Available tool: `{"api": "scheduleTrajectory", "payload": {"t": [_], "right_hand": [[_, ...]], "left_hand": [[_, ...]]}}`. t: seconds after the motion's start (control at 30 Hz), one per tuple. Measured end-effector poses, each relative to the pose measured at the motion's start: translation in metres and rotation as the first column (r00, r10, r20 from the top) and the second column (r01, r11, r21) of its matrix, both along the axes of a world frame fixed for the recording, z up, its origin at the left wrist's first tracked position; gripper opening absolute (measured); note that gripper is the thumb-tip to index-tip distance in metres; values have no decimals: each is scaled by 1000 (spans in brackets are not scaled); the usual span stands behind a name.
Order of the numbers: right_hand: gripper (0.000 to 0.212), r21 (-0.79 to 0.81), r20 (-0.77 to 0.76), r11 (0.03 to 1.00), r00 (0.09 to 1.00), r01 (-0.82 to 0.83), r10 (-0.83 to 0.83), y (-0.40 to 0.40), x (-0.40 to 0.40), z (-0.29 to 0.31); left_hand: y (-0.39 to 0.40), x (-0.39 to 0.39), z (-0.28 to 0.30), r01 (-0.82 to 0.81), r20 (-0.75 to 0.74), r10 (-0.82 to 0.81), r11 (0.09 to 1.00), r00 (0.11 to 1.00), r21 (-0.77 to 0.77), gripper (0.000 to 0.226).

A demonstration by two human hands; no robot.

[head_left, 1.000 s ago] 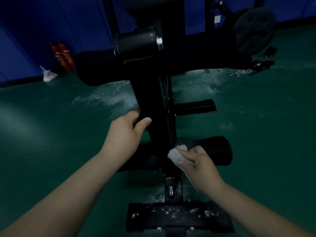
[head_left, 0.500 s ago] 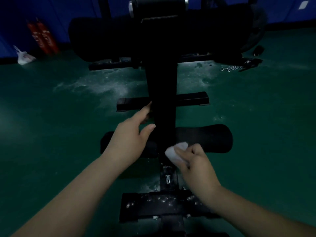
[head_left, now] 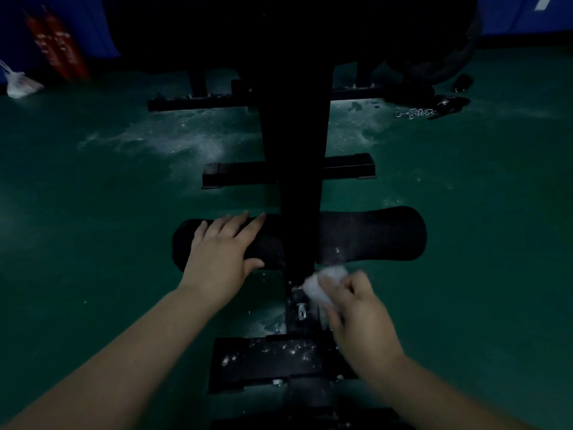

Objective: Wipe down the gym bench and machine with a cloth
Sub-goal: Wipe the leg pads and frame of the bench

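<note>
Black cylindrical foam roller pad [head_left: 372, 234] — pressed by flat-fingered left hand [head_left: 221, 252]; crumpled white cloth [head_left: 322, 285] gripped by right hand [head_left: 356, 315] against black metal post [head_left: 297, 150].

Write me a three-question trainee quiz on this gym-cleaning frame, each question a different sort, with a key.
1. True or false: the left hand lies with straight fingers on the black foam roller pad.
2. Multiple choice: the right hand grips a
A. spray bottle
B. white cloth
C. chain
3. Fill in: white specks dot the black base plate, which lies ____ the hands, toward the camera.

Key: 1 true; 2 B; 3 below.
</note>
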State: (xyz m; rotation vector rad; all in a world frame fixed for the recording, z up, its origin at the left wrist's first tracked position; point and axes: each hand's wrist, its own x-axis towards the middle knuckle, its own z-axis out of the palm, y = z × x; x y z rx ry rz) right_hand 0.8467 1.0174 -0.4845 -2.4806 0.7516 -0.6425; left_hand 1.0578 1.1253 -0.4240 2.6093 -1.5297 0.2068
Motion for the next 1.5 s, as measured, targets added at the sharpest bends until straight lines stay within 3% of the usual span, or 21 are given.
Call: {"api": "scheduleTrajectory", "payload": {"t": [0.1,0.23,0.33,0.43,0.5,0.57,0.73,0.93,1.07,1.27,1.33,1.5], "right_hand": [[53,97,98,994,994,46,-56,7,-10,-13],[56,-42,305,988,943,152,-132,-7,22,27],[58,-88,220,978,961,190,-167,-21,38,38],[70,-132,97,986,992,97,-84,-10,21,1],[70,-80,60,994,996,68,-64,1,6,-23],[65,-28,147,995,985,99,-94,3,3,-29],[58,-109,408,963,894,247,-183,-18,30,8],[65,-91,224,991,971,103,-81,-19,8,-25],[49,5,65,989,986,151,-151,-16,-3,-41],[62,-155,354,971,928,181,-117,-9,19,0],[65,-146,356,967,923,209,-146,-16,29,7],[67,-130,293,987,954,99,-57,-12,16,-19]], "left_hand": [[-4,11,2,28,-9,-28,999,1000,23,76],[-9,20,7,43,-93,-36,996,995,73,74],[-11,21,9,50,-118,-38,994,992,97,72],[-11,22,10,55,-115,-44,994,992,91,72],[-10,24,9,63,-112,-54,995,992,78,72],[-9,25,7,73,-116,-66,995,991,62,72],[-11,29,7,62,-168,-59,998,984,16,68],[-15,34,11,58,-178,-50,998,983,37,65],[-14,34,11,61,-189,-55,998,980,27,65],[-14,37,10,79,-185,-73,996,980,28,63],[-14,38,10,66,-191,-57,997,980,41,64],[-20,43,19,79,-238,-58,994,970,78,61]]}}
